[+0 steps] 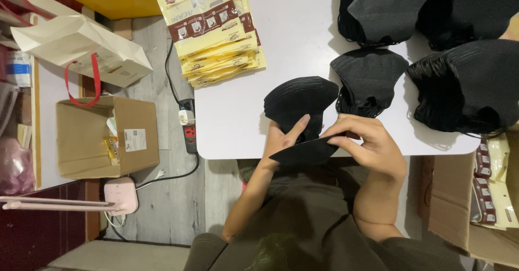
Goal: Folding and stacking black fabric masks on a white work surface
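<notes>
masks [299, 100]: black matt cloth, finely ribbed. table [303, 38]: smooth white, slight sheen. packets [213, 27]: glossy yellow plastic. box [89, 136]: matt brown cardboard. bag [75, 46]: white paper.

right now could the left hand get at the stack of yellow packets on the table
Probably yes, but not freely: the left hand is busy with a black mask shared with the right hand. The table between it and the yellow packets looks bare.

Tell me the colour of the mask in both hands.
Black mask, seen best in the head view.
</notes>
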